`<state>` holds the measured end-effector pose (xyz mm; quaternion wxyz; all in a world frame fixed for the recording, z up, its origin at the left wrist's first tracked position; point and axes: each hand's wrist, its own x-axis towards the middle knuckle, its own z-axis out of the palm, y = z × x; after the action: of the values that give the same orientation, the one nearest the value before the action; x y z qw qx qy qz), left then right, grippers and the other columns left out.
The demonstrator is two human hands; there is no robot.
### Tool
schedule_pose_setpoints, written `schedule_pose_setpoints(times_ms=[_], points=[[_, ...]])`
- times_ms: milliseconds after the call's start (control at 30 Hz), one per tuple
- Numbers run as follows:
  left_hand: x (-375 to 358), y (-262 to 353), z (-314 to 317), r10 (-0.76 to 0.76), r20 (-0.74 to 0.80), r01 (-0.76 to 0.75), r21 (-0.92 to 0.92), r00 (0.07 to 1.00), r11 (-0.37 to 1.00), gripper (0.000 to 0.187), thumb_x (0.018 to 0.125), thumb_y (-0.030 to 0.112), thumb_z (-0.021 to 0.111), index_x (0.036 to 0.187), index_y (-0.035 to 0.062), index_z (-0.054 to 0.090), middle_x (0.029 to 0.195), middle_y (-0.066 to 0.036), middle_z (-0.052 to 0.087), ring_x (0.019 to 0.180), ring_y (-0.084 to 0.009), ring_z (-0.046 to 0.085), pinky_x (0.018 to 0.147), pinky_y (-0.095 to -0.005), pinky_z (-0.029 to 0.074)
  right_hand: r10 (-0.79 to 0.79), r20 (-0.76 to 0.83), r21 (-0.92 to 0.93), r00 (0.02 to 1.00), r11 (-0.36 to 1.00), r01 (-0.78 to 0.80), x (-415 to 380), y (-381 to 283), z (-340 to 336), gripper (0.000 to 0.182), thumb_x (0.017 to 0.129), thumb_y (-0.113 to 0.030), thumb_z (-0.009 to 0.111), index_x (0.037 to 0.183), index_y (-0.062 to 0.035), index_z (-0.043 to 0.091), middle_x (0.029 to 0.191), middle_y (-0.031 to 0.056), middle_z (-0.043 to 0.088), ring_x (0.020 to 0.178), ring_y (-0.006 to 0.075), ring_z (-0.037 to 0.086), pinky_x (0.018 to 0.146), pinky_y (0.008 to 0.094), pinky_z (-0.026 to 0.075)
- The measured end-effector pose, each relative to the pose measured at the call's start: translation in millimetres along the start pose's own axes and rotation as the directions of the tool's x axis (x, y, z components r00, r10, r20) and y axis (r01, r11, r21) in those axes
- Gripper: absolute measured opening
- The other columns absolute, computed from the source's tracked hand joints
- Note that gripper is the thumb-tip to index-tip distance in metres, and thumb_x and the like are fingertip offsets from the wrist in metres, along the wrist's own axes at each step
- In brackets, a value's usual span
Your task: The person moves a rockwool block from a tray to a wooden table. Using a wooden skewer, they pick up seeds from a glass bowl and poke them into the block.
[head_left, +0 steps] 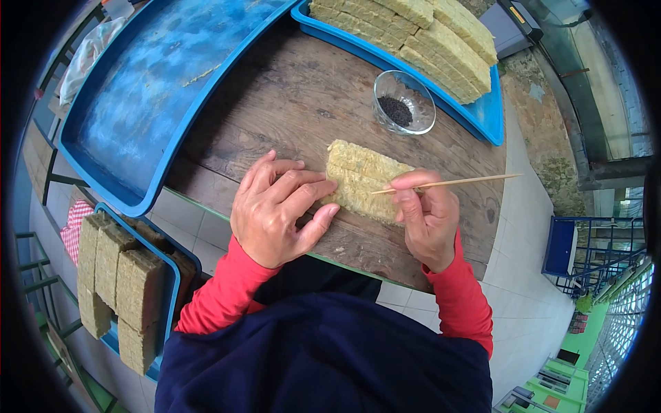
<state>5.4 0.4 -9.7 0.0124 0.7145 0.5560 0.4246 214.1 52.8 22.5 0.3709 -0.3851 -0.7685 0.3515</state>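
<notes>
- Slab of yellowish fibrous growing medium point(361, 165) lies flat on the worn wooden table point(296, 89), scored with lines along its top; it serves as the centre of the clock below.
- Left hand point(279, 199), at 9 o'clock, is open and palm down, fingers loosely bent; its index fingertip and thumb tip touch the slab's near-left side.
- Right hand point(428, 213), at 4 o'clock, pinches a thin wooden skewer point(475, 181) between thumb and fingers. The skewer's tip points towards 9 o'clock, over the slab's top; whether it touches cannot be told. Its other end reaches out towards 3 o'clock.
- Clear glass bowl point(423, 113) stands at 1 o'clock, near the slab, with tiny black seed-like grains point(395, 110) in it.
- Blue plastic tray point(496, 120), also at 1 o'clock but beyond the bowl, bears stacked yellowish slabs point(441, 55).
- Larger blue tray point(138, 131) sits at 10 o'clock, a strand of yellowish fibre point(202, 76) on its wet-looking floor.
- Third blue tray point(173, 275), at 8 o'clock below table height, holds browner blocks point(138, 289); a red-and-white checked cloth point(73, 230) is just beside it.
</notes>
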Motion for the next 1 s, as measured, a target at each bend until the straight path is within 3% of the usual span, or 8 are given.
schedule_pose_setpoints(times_ms=[167,533,733,1000], points=[[0,0,0,0.007,-0.004,-0.007,-0.004,1.0,1.0,0.022,0.071,0.025,0.074,0.09,0.0145,0.072,0.089,0.001,0.067,0.093,-0.0218,0.061,0.097,-0.0464,0.044,-0.014,-0.076,0.176,0.997,0.984,0.027,16,-3,8,0.007,0.093,-0.004,0.057,0.097,-0.0018,0.063,0.087,0.007,0.065,0.066,0.0093,0.06,0.056,0.0219,0.047],[0,-1,1,0.011,-0.016,-0.012,-0.039,1.0,0.999,0.026,0.068,0.026,0.074,0.09,0.0124,0.072,0.092,-0.002,0.068,0.092,-0.0252,0.061,0.091,-0.0478,0.046,-0.104,-0.048,-0.031,0.993,0.994,0.103,26,-3,21,0.006,0.09,-0.002,0.058,0.095,-0.0032,0.062,0.078,0.0043,0.064,0.054,0.0078,0.054,0.047,0.0228,0.039],[0,-1,1,0.015,-0.01,-0.015,-0.04,1.0,0.999,0.026,0.068,0.025,0.074,0.089,0.0119,0.072,0.093,-0.002,0.069,0.092,-0.0255,0.061,0.09,-0.0472,0.046,-0.093,-0.059,-0.019,0.994,0.996,0.092,19,1,21,0.005,0.089,-0.003,0.059,0.094,-0.0028,0.062,0.078,0.0037,0.062,0.05,0.0065,0.047,0.046,0.0229,0.037],[0,-1,2,0.016,-0.009,-0.016,-0.037,1.0,0.999,0.026,0.068,0.025,0.074,0.09,0.0116,0.072,0.092,-0.002,0.069,0.091,-0.0258,0.061,0.09,-0.0468,0.047,-0.115,-0.061,-0.023,0.991,0.993,0.114,17,3,22,0.005,0.09,-0.002,0.059,0.094,-0.0025,0.062,0.079,0.0038,0.062,0.051,0.0069,0.049,0.047,0.0229,0.037]])
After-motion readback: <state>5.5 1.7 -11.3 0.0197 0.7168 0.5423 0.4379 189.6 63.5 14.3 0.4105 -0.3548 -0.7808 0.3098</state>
